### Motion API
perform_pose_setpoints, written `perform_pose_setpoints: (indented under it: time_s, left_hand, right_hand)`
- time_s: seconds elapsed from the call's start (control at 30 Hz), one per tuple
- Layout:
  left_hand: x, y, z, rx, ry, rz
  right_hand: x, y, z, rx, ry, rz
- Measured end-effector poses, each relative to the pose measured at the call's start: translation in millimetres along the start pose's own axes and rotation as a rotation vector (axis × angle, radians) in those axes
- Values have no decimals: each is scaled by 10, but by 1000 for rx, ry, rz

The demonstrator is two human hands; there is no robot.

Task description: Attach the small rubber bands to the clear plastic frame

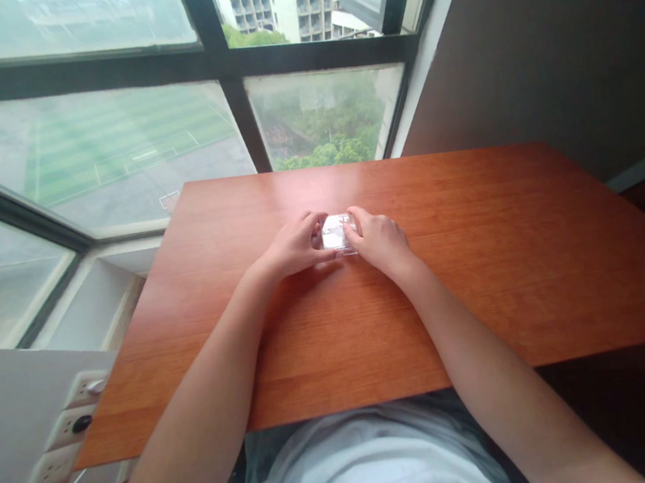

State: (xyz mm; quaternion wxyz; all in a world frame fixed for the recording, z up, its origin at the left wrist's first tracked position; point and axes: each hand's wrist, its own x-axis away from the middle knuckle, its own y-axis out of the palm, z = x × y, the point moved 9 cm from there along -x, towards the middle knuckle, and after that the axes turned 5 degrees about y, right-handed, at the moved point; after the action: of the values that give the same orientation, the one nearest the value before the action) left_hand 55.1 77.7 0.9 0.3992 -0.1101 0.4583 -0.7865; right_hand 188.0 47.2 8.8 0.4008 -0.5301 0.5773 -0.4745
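A small clear plastic case (pixel 334 234) is between my two hands, low over the middle of the table or resting on it; I cannot tell which. My left hand (pixel 303 242) grips its left side, with the thumb along the near edge and the fingers at the far corner. On the other side, my right hand (pixel 378 238) pinches the right end, the thumb lying on top. Glare whitens the upper face, so what is inside, if anything, cannot be made out.
The reddish-brown wooden table (pixel 505 250) reaches from my body to the window frame (pixel 171 64). A dark wall (pixel 546 49) rises at the right. Wall sockets (pixel 69 427) with plugs and cables sit beyond the table's left edge.
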Motion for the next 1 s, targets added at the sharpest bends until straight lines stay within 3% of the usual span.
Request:
perform_pose_setpoints:
  time_s: [1.0]
  left_hand:
    - [-15,3,-16,9,-6,-4]
  right_hand:
    - [-29,124,-7,-7,10,-28]
